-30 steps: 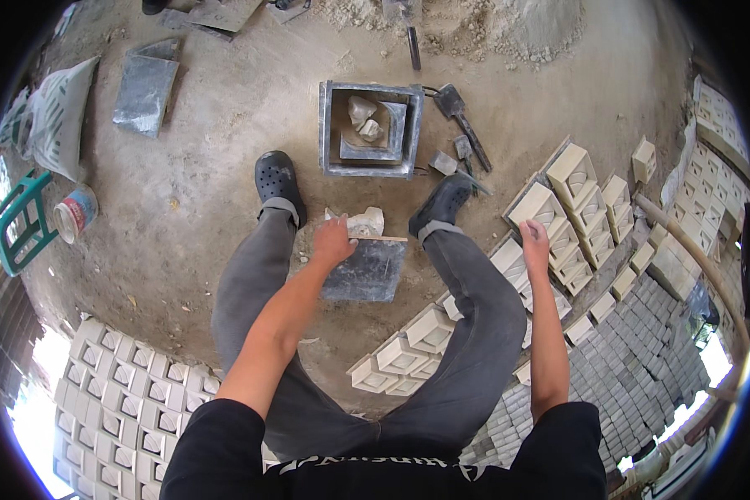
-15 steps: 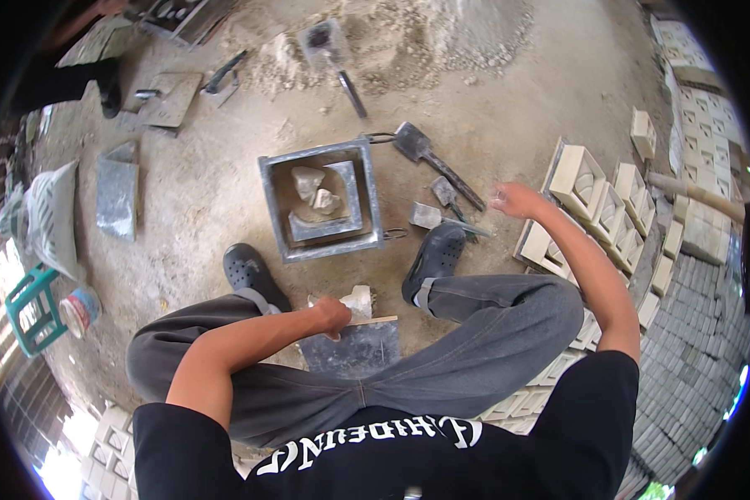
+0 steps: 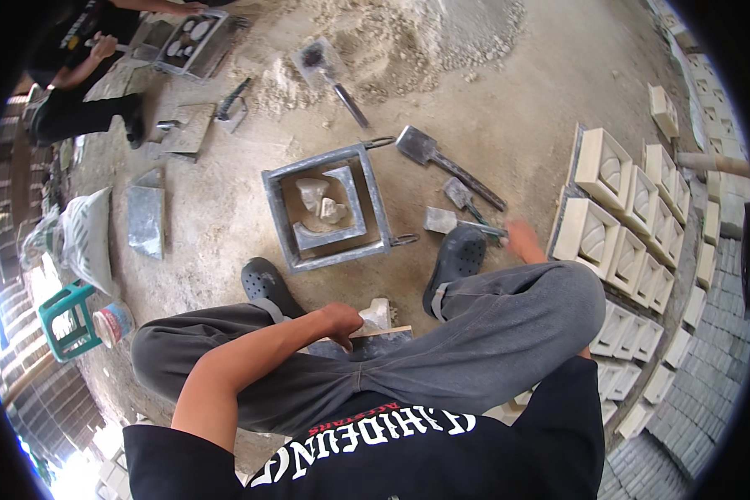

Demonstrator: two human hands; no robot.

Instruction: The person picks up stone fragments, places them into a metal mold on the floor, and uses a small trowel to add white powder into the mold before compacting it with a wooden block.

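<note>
My left hand (image 3: pixel 339 323) is closed on the edge of a dark flat board (image 3: pixel 367 343) between my thighs, with a pale, crumbly block (image 3: pixel 377 313) just beyond it. At the handle end of a flat-bladed trowel (image 3: pixel 439 220), beside my right clog, is my right hand (image 3: pixel 525 242); it is blurred, so I cannot tell whether its fingers grip. In front of my feet lies a grey square mould frame (image 3: pixel 377 196) with handles. Inside it sit a grey angled insert (image 3: pixel 354 200) and pale lumps (image 3: pixel 312 194).
A small shovel (image 3: pixel 417 146) and a scoop (image 3: pixel 457 193) lie right of the frame. Rows of cast blocks (image 3: pixel 606 171) stand at right. Beyond are another shovel (image 3: pixel 315 62) and a sand pile (image 3: pixel 392 33). A co-worker (image 3: pixel 87 67) is at far left beside a mould box (image 3: pixel 193 42).
My right hand has moved down and inward to the trowel's handle end. My left hand stays on the board, which now tilts more edge-on. The view has shifted, showing more of the co-worker.
</note>
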